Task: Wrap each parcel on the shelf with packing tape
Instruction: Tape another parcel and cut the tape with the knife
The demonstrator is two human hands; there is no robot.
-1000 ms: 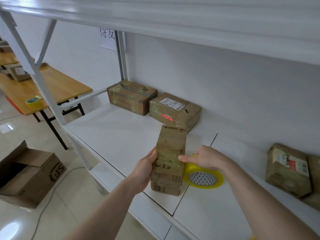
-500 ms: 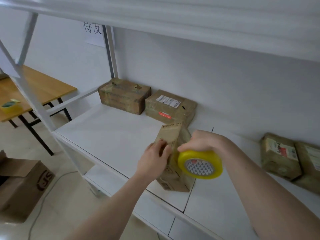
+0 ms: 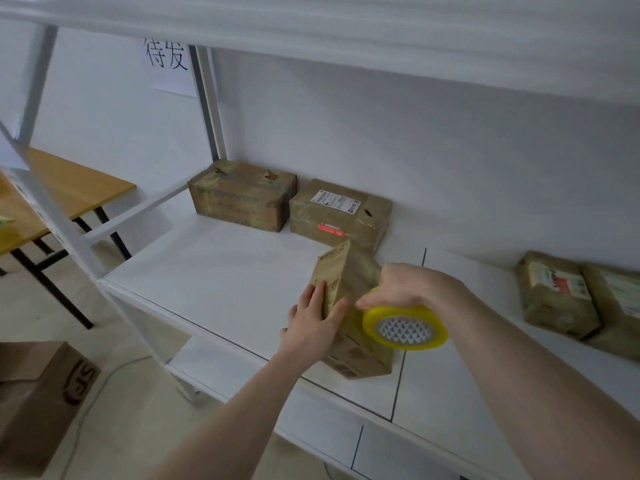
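Right hand grip: the right hand [image 3: 408,289] is curled over the top of the yellow tape roll [image 3: 405,327], holding it against the right face of the standing parcel [image 3: 349,306] — the roll's open core faces the camera, which suits running tape around the box.
Left hand grip: the left hand [image 3: 313,323] lies with straight fingers flat on the parcel's left face, thumb toward the near corner — pressing, not clasping, apparently to brace the box against the pull of the tape.
Parcel in hand: stood on end near the front edge of the shelf [image 3: 207,271], just left of the seam between its two boards; upright, so all its long faces can be reached.
Other parcels: two taped boxes [image 3: 242,199] [image 3: 339,213] sit side by side along the back edge; two more [image 3: 557,292] [image 3: 620,306] lie toward the right end, well apart from the work.
Beyond the shelf: a wooden table [image 3: 79,188] at left, an open carton [image 3: 38,400] on the floor.
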